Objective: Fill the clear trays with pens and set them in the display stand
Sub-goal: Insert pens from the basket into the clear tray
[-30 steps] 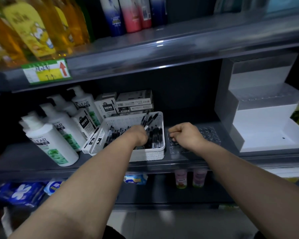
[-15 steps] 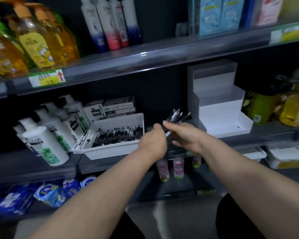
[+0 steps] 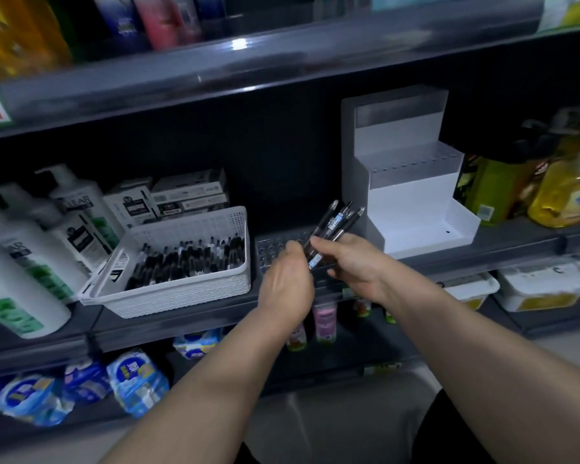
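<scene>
My right hand [image 3: 349, 264] grips a bundle of black pens [image 3: 337, 224], their tips fanned up and to the right. My left hand [image 3: 287, 283] pinches the lower end of the same bundle. Both hands hover just above a clear tray [image 3: 275, 246] with rows of round holes, lying flat on the dark shelf. Left of it sits a white basket [image 3: 188, 296] holding several more black pens. The white stepped display stand [image 3: 416, 195] is to the right, with another clear holed tray [image 3: 416, 162] on its upper step.
White pump bottles [image 3: 24, 262] and small boxes [image 3: 181, 195] stand left of and behind the basket. Yellow and green bottles [image 3: 563, 192] crowd the shelf right of the stand. The upper shelf edge [image 3: 248, 72] hangs overhead; lower shelves carry packets and small bottles.
A second ago my left hand was in the basket and my right fist lay on the clear tray. Both hands have since come together on a bundle of pens above the tray.
</scene>
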